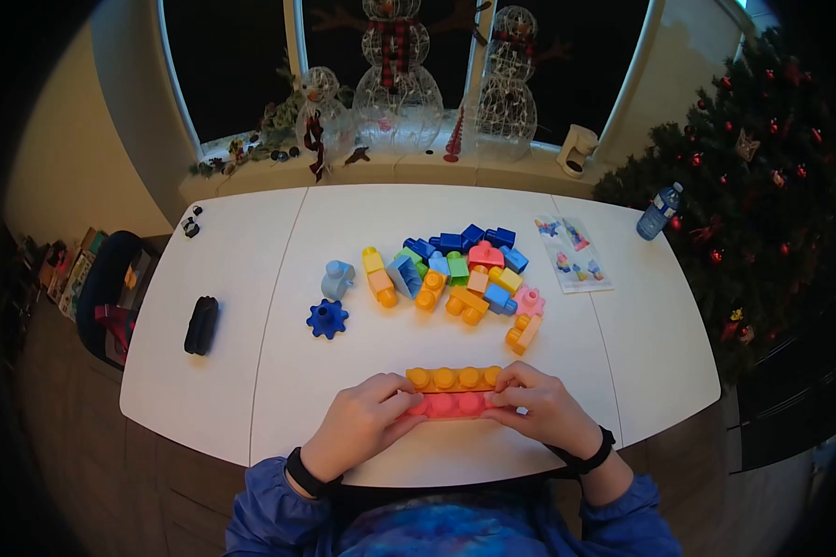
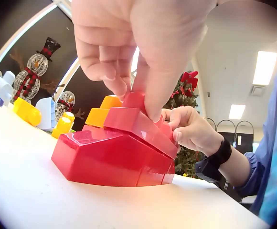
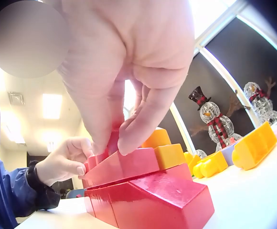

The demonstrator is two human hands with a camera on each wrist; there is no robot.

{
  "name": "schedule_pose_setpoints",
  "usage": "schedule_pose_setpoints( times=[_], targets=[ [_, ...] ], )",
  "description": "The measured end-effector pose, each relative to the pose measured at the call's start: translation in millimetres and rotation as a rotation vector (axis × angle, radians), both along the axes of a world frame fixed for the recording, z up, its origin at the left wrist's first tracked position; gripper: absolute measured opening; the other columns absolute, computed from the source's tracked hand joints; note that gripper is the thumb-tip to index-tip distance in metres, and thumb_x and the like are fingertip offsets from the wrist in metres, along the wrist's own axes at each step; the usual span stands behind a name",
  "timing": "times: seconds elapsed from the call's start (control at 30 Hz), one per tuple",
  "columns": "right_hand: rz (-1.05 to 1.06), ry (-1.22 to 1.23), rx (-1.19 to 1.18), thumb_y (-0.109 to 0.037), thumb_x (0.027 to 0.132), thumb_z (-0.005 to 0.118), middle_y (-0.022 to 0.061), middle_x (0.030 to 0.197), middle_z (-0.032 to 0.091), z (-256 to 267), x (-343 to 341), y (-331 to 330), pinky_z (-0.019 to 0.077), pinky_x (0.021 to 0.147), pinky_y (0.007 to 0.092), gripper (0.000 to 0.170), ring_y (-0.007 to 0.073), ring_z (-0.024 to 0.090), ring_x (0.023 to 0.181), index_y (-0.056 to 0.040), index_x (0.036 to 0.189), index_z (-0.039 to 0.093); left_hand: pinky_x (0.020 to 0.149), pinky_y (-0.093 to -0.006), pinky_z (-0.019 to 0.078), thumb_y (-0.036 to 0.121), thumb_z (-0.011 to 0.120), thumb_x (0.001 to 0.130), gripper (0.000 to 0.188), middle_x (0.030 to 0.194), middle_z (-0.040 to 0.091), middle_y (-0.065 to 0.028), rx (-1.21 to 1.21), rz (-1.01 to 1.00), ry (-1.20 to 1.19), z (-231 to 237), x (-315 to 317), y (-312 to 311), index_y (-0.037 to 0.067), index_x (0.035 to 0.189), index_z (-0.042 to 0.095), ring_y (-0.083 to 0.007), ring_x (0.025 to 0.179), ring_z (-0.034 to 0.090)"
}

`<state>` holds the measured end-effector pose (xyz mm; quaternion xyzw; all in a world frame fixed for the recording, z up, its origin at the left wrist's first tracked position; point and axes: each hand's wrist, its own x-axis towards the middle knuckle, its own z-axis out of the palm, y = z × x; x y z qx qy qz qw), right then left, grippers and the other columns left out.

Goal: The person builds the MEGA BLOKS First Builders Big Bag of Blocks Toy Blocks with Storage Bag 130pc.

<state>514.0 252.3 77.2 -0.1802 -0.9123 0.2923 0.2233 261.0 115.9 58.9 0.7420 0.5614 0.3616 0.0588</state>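
My left hand (image 1: 358, 422) and right hand (image 1: 550, 410) pinch opposite ends of a long pinkish-red building block (image 1: 444, 405) with a row of studs. Beside it, on the far side, runs a long orange block (image 1: 455, 378). In the left wrist view, the pinkish-red block's sloped end (image 2: 138, 125) sits over a larger red base (image 2: 100, 157) resting on the table. A thin dark gap shows between the two layers in the right wrist view, where thumb and finger grip a stud on the upper block (image 3: 133, 167).
Loose toy blocks (image 1: 458, 269) in several colours lie beyond the hands. A dark blue gear piece (image 1: 327, 318) and light blue piece (image 1: 337, 278) are to their left. A black case (image 1: 202, 325), picture sheet (image 1: 573, 253) and water bottle (image 1: 659, 212) stand around the white table (image 1: 214, 408).
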Motion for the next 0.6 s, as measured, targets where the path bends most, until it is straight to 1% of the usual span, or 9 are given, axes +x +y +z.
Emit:
schedule_pose_setpoints(
  times=[0.2, 0.3, 0.37, 0.4, 0.5, 0.57, 0.6],
  targets=[
    [0.0, 0.013, -0.013, -0.011, 0.079, 0.088, 0.0065, 0.095, 0.064, -2.6, -0.3, 0.3, 0.0554, 0.067, 0.0298, 0.02, 0.0201, 0.067, 0.08, -0.0031, 0.091, 0.075, 0.07, -0.034, 0.0587, 0.012, 0.085, 0.08, 0.021, 0.096, 0.067, -0.0058, -0.007, -0.001, 0.004, -2.0, -0.1, 0.4, 0.006, 0.093, 0.069, -0.0246, 0.083, 0.07],
    [0.005, 0.017, 0.0, -0.01, 0.079, 0.088, 0.0057, 0.096, 0.064, -1.9, -0.7, 0.0, 0.0557, 0.067, 0.0295, 0.019, 0.0182, 0.066, 0.079, -0.0034, 0.092, 0.075, 0.07, -0.0342, 0.0587, 0.012, 0.085, 0.08, 0.021, 0.096, 0.067, -0.0056, -0.015, 0.0, -0.01, -2.7, 0.1, -0.2, 0.006, 0.093, 0.069, -0.0248, 0.084, 0.071],
    [-0.015, -0.027, -0.05, -0.011, 0.078, 0.089, 0.0055, 0.1, 0.065, -1.7, 1.2, 0.2, 0.0556, 0.067, 0.0287, 0.022, 0.0162, 0.066, 0.079, -0.0041, 0.093, 0.075, 0.071, -0.0343, 0.0587, 0.014, 0.086, 0.079, 0.023, 0.097, 0.067, -0.0055, -0.017, 0.004, -0.014, -2.2, -0.3, -0.3, 0.006, 0.093, 0.07, -0.0252, 0.084, 0.071],
    [-0.025, -0.048, -0.074, -0.011, 0.078, 0.09, 0.0054, 0.101, 0.065, -1.1, 2.1, 0.8, 0.0556, 0.067, 0.0283, 0.023, 0.0152, 0.065, 0.079, -0.0045, 0.094, 0.075, 0.072, -0.0344, 0.0586, 0.018, 0.086, 0.079, 0.027, 0.098, 0.067, -0.0062, -0.027, -0.001, -0.011, -1.4, -1.5, -0.3, 0.006, 0.097, 0.069, -0.0257, 0.087, 0.07],
    [-0.045, 0.018, -0.085, -0.015, 0.074, 0.093, 0.0059, 0.11, 0.065, 3.7, 6.7, 8.2, 0.055, 0.065, 0.0271, 0.039, 0.0126, 0.064, 0.078, -0.0069, 0.107, 0.075, 0.076, -0.0354, 0.0584, 0.027, 0.087, 0.077, 0.042, 0.103, 0.066, -0.0084, -0.07, 0.015, -0.032, 4.7, -5.1, 0.5, 0.007, 0.108, 0.067, -0.0279, 0.093, 0.069],
    [-0.062, 0.016, -0.068, -0.019, 0.072, 0.094, 0.0063, 0.116, 0.065, 10.1, 4.9, 11.3, 0.0545, 0.064, 0.0266, 0.05, 0.0133, 0.063, 0.077, -0.0083, 0.116, 0.072, 0.081, -0.0368, 0.0582, 0.034, 0.088, 0.076, 0.054, 0.108, 0.067, -0.0097, -0.123, 0.06, -0.085, 15.5, -5.1, 0.8, 0.006, 0.116, 0.066, -0.0303, 0.098, 0.069],
    [-0.072, 0.015, -0.062, -0.021, 0.072, 0.095, 0.0066, 0.12, 0.065, 13.3, 4.3, 12.0, 0.0542, 0.063, 0.0263, 0.055, 0.0136, 0.063, 0.076, -0.0091, 0.12, 0.071, 0.079, -0.036, 0.0577, 0.034, 0.09, 0.075, 0.058, 0.109, 0.068, -0.0099, -0.104, 0.048, -0.08, 15.2, -6.8, 2.9, 0.006, 0.119, 0.066, -0.0294, 0.095, 0.068]
  ],
)
